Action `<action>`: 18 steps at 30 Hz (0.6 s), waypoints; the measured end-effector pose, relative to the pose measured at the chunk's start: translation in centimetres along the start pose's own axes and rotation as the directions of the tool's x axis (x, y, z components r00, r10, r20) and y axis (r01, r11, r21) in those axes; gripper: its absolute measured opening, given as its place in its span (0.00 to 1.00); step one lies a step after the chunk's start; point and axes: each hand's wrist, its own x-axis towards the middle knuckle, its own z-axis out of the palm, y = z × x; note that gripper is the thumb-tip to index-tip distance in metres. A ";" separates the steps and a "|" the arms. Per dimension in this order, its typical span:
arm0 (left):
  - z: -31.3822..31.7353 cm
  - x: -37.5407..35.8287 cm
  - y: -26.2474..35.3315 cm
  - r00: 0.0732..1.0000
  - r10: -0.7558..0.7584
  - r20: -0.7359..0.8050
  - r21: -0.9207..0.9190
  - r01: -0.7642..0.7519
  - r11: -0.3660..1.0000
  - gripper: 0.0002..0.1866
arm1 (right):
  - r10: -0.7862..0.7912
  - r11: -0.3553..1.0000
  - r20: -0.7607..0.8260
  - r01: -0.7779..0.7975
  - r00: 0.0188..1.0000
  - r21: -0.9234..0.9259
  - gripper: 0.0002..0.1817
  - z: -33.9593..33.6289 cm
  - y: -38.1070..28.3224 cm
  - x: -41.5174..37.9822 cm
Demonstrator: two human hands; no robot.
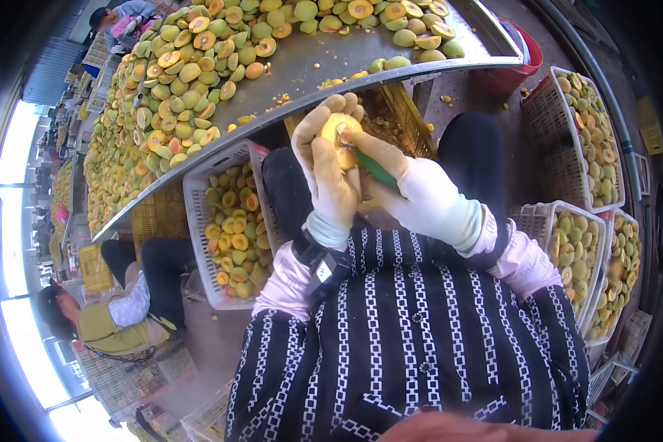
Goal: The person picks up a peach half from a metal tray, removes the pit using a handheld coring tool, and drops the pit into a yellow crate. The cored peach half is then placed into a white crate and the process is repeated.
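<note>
Just below the edge of a metal table [302, 74], my gloved left hand [327, 158] has its fingers curled round a yellow fruit half [337, 131], whose brown pit hollow shows. From the right, my gloved right hand [412, 184] is closed on a green-handled tool [376, 171]. Its thumb and fingertips touch the fruit at the pit; the tool's tip is hidden. Many cut green and orange fruit [191, 70] lie heaped on the table.
A white crate of fruit halves [197, 221] stands at the left, with fuller crates [567, 132] at the right. A yellow crate [412, 118] is under the table edge, near a red bucket [527, 70]. Another person [117, 313] sits at lower left.
</note>
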 end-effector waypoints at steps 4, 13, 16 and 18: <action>-1.1 1.5 2.2 0.820 -0.567 -0.074 -0.258 0.533 0.805 0.25 | -0.012 0.995 -0.074 0.005 0.997 -0.097 0.24 0.9 1.1 0.3; -1.4 -0.1 -0.2 0.974 -0.057 -0.218 0.243 0.110 0.964 0.24 | 0.301 0.953 0.223 -0.302 0.927 -0.032 0.14 1.2 -0.5 1.4; -1.8 0.0 0.4 0.957 -0.167 -0.236 0.244 0.224 0.943 0.25 | 0.339 0.925 0.309 -0.375 0.889 0.064 0.14 1.3 -0.3 1.6; -2.4 0.2 0.5 0.805 -0.562 -0.188 -0.319 0.491 0.810 0.25 | 0.305 0.935 0.318 -0.346 0.898 0.081 0.14 1.8 0.3 1.2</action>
